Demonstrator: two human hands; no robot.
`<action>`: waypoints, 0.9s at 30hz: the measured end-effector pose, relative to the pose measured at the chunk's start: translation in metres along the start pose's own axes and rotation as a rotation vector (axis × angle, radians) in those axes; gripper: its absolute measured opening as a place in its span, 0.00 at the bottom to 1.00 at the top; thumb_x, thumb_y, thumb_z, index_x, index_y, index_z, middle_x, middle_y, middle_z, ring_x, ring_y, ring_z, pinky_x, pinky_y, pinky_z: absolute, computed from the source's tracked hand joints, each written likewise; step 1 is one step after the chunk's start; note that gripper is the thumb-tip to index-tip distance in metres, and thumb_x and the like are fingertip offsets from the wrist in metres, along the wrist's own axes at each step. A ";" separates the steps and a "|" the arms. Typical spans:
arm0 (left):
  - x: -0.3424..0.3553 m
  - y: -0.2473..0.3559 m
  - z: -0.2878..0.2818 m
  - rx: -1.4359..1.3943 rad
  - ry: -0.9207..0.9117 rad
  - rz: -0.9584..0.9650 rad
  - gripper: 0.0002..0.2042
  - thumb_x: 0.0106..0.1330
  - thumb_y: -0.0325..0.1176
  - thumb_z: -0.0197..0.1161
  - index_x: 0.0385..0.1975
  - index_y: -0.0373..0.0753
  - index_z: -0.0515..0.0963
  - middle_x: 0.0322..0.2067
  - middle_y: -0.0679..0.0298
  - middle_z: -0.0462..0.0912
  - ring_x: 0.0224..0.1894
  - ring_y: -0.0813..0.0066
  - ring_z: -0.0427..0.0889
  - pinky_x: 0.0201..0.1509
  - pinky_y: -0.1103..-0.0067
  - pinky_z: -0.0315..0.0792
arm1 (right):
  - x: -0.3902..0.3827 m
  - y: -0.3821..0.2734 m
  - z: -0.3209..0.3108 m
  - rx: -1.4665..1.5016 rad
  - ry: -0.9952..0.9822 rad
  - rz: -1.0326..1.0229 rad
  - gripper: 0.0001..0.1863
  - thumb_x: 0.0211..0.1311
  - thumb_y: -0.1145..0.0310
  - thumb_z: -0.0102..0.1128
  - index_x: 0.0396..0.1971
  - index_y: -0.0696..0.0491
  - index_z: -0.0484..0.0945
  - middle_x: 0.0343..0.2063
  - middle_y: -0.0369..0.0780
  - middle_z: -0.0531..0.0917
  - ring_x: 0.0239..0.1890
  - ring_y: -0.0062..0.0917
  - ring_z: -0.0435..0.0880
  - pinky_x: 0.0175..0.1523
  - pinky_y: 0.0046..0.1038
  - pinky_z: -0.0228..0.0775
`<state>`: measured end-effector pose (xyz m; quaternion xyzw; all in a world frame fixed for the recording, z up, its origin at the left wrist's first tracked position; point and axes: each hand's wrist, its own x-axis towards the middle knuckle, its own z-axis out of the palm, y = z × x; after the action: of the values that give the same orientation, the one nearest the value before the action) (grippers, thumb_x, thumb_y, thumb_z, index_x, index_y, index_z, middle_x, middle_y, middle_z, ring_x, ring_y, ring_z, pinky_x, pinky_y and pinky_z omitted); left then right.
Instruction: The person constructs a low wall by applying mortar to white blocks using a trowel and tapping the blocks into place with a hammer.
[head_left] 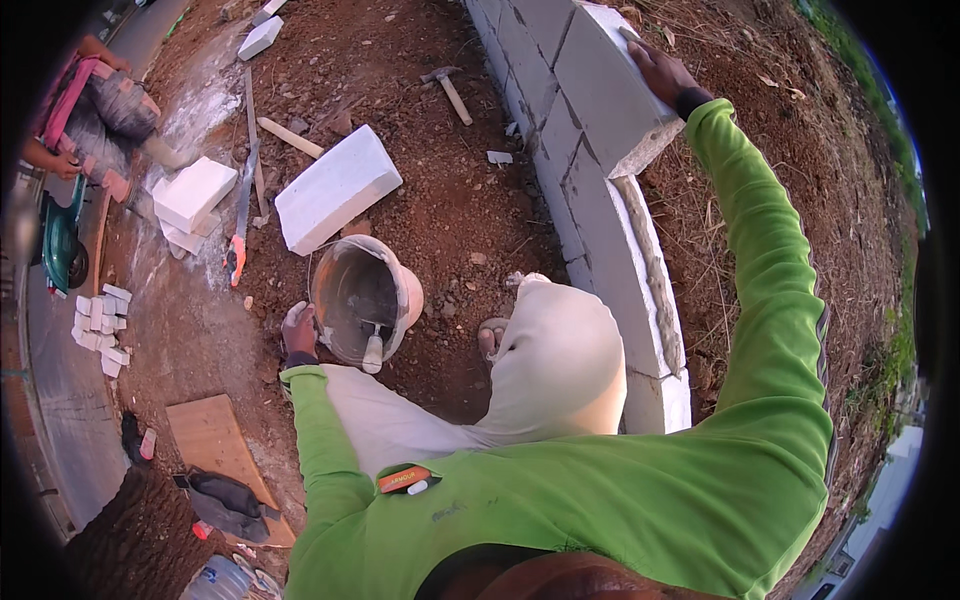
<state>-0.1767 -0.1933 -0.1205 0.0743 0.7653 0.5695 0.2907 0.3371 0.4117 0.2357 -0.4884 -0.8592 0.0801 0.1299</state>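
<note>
far right, the right hand (662,76) lies unclenched on a wall block (606,88) — near left, the left hand (299,329) is beside a bucket (409,300) — its grip i cannot tell.

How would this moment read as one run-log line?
Left hand: beside bucket; right hand: on block atop wall; trowel: in bucket; hammer: on soil

Bright daylight leaves the white rectangular block (338,188) almost glaring, while soft shadow fills the round, pale plastic bucket (409,300). Fisheye distortion bows the grey block wall (600,220); black vignetting rings the view, its rim blurred.
</note>
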 end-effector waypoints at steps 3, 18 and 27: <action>-0.020 0.032 0.026 0.037 -0.034 -0.126 0.19 0.66 0.37 0.71 0.53 0.38 0.80 0.38 0.69 0.84 0.35 0.82 0.76 0.37 0.81 0.69 | 0.005 -0.024 -0.019 -0.262 0.186 -0.143 0.29 0.76 0.43 0.45 0.68 0.43 0.72 0.50 0.57 0.84 0.56 0.48 0.83 0.63 0.46 0.72; -0.125 0.060 -0.095 0.065 0.285 -0.127 0.20 0.68 0.31 0.66 0.59 0.40 0.75 0.48 0.65 0.81 0.47 0.72 0.81 0.42 0.77 0.77 | 0.099 -0.173 0.427 0.023 -0.063 0.288 0.29 0.62 0.60 0.63 0.62 0.57 0.76 0.50 0.51 0.86 0.55 0.46 0.86 0.60 0.44 0.78; -0.181 0.077 -0.114 0.012 0.497 -0.153 0.16 0.69 0.29 0.61 0.55 0.38 0.75 0.47 0.62 0.80 0.47 0.69 0.82 0.48 0.68 0.77 | 0.168 -0.166 0.424 0.384 -0.453 0.360 0.21 0.68 0.61 0.60 0.56 0.56 0.79 0.53 0.53 0.84 0.56 0.42 0.86 0.60 0.43 0.79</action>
<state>-0.1054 -0.3424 0.0359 -0.1243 0.8199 0.5422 0.1353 -0.0091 0.4666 -0.1007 -0.5686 -0.7355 0.3683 0.0093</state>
